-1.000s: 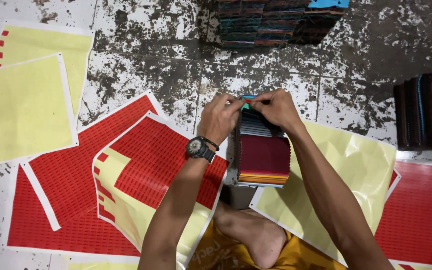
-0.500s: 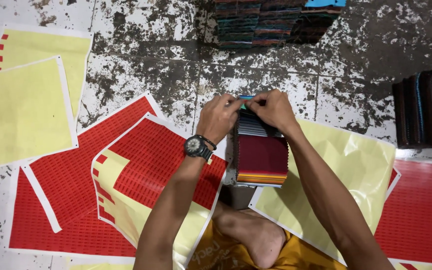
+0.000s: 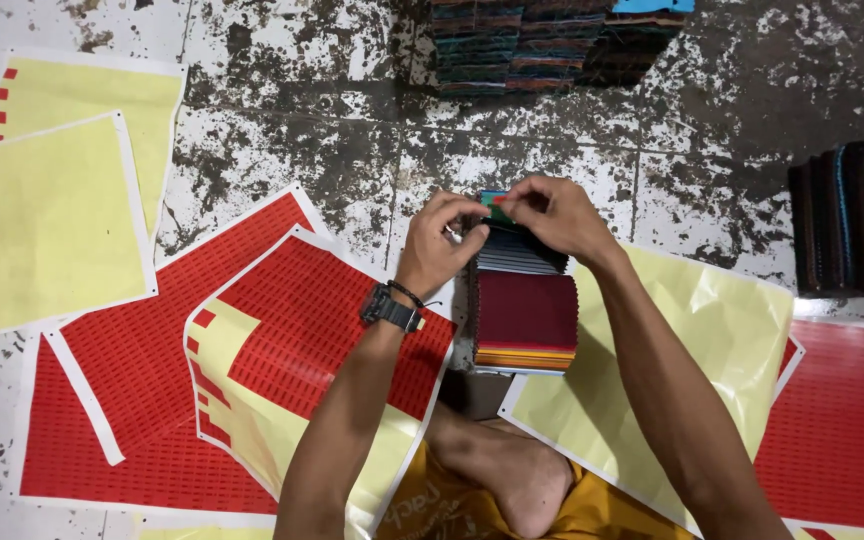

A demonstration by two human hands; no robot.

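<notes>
A fanned stack of fabric swatches (image 3: 524, 312) lies on the floor in front of me, with a dark red swatch on top and grey ones behind it. My left hand (image 3: 439, 244), with a black watch on the wrist, and my right hand (image 3: 556, 215) meet at the stack's far end. Both pinch a small red sticker (image 3: 498, 201) against a teal swatch there. A red sticker sheet (image 3: 297, 330) with part of its yellow backing bared lies just left of the stack.
Yellow backing sheets (image 3: 42, 215) lie at the left, another (image 3: 712, 340) under my right arm. More red sheets (image 3: 842, 420) lie at the right. Piles of swatch books (image 3: 542, 40) stand at the top, dark ones (image 3: 852, 215) at the right edge. My bare foot (image 3: 512, 480) rests below the stack.
Both hands stay at the far end of the swatch stack; the fingers have shifted only slightly on the sticker.
</notes>
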